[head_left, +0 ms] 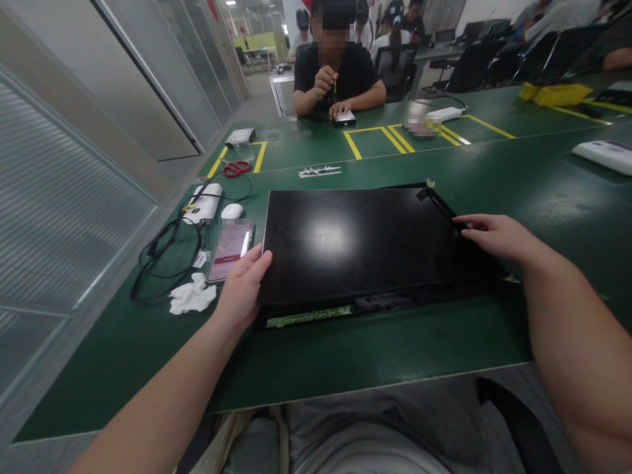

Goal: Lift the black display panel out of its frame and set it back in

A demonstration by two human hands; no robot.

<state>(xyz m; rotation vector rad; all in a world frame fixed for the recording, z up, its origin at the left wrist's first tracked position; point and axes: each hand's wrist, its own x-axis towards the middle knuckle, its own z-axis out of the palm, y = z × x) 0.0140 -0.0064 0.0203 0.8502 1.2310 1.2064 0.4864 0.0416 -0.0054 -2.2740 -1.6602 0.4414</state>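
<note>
A dark, glossy display panel (355, 250) lies slightly tilted over a black frame (434, 197), whose rim shows along the back right. Along the near side, a green circuit strip (309, 317) is visible below the panel's lower edge. My left hand (244, 280) grips the panel's left edge, thumb on the front and fingers partly hidden behind it. At the right side, my right hand (494, 237) is closed in a pinch on the black frame's rim, close to the panel's edge.
Left of the panel are a phone (231, 250), crumpled tissue (192, 294), a white mouse (232, 211), black cable (143, 263) and red-handled scissors (237, 168). White strips (320, 171) lie behind it. Across the green table (385, 378), a person (340, 79) handles a small device.
</note>
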